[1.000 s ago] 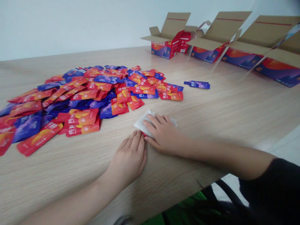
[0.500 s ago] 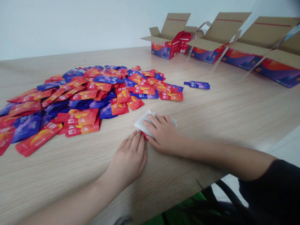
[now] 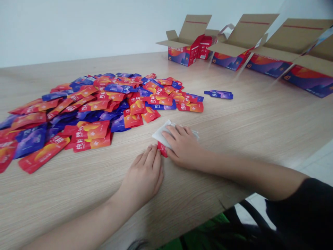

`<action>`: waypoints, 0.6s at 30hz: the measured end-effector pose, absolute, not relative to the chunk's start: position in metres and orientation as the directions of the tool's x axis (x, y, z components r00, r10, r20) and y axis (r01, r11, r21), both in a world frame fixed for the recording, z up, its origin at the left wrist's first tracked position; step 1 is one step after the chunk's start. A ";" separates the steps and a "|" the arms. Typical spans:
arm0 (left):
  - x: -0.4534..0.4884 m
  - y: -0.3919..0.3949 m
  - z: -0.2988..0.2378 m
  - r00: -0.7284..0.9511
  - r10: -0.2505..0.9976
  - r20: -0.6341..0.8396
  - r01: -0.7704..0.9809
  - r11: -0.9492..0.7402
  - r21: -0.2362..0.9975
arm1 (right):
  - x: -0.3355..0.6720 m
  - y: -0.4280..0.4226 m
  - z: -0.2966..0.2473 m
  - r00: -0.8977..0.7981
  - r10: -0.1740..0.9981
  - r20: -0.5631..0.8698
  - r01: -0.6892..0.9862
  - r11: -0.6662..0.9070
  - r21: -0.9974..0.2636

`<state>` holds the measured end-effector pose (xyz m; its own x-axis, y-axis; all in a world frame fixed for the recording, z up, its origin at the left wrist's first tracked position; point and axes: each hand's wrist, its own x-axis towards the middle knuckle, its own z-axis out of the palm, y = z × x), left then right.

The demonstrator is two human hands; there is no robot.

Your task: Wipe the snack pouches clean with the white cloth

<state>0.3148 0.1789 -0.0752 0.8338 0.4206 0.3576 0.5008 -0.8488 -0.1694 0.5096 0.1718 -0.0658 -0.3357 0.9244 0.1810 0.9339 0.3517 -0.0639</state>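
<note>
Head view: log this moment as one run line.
right hand: on white packet | left hand: flat on table, by red packet

Packing workspace: wood-laminate table [image 3: 65, 194], open cartons [image 3: 267, 66], heaped printed sachets [image 3: 104, 104]

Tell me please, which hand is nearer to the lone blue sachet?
The right hand: it rests on the white packet, in front of the blue sachet. The left hand is farther, beside the packet.

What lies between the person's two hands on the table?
In the head view, a red sachet corner shows below a white packet, between the left hand and right hand.
</note>
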 end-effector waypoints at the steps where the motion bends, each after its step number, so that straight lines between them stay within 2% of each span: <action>1: 0.316 0.179 -0.074 0.834 0.425 0.352 0.500 -0.852 -0.154 | 0.505 0.169 -0.067 -0.374 0.908 0.188 0.918 0.391 -0.065; 5: 0.317 0.180 -0.071 0.828 0.445 0.341 0.508 -0.852 -0.123 | 0.502 0.166 -0.069 -0.433 0.878 0.202 0.885 0.457 -0.088; 9: 0.315 0.180 -0.076 0.834 0.412 0.367 0.498 -0.848 -0.181 | 0.518 0.173 -0.066 -0.346 0.922 0.174 0.926 0.365 -0.094; 13: 0.314 0.180 -0.078 0.837 0.421 0.350 0.503 -0.843 -0.188 | 0.519 0.176 -0.065 -0.281 0.946 0.164 0.952 0.296 -0.074; 18: 0.316 0.179 -0.073 0.831 0.446 0.332 0.509 -0.851 -0.131 | 0.501 0.165 -0.071 -0.400 0.895 0.198 0.903 0.422 -0.079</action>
